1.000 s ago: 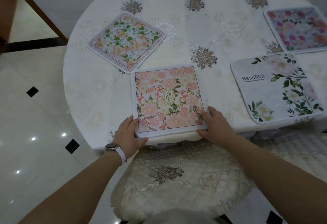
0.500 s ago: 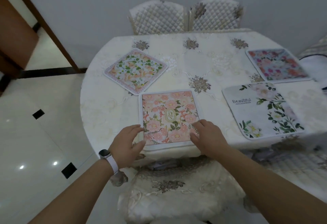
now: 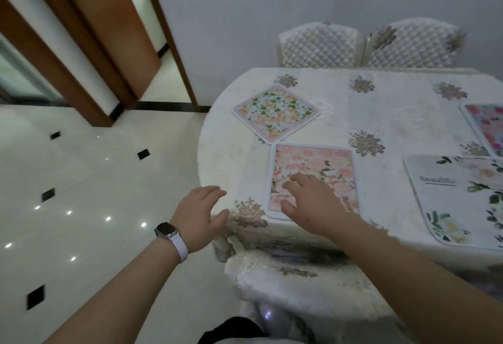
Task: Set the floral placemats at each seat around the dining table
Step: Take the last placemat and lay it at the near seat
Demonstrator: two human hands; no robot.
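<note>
A pink rose placemat (image 3: 321, 164) lies flat at the near edge of the round dining table (image 3: 381, 115). My right hand (image 3: 310, 199) hovers over its near left part, fingers spread, holding nothing. My left hand (image 3: 201, 215), with a watch on the wrist, is open just off the table's left edge. A green-leaf placemat (image 3: 275, 111) lies turned like a diamond further back. A white "Beautiful" placemat (image 3: 460, 196) sits at the right. A dark pink floral placemat (image 3: 487, 123) is cut off by the right border.
A cushioned chair (image 3: 299, 281) stands tucked under the table right in front of me. Two quilted chair backs (image 3: 367, 44) line the far side against the grey wall. Glossy tiled floor (image 3: 81, 194) and a brown door frame (image 3: 89, 44) are to the left.
Both hands have let go of the pink placemat's near corners. My left hand moved left off the table edge. The view swung left and up, bringing the doorway into sight.
</note>
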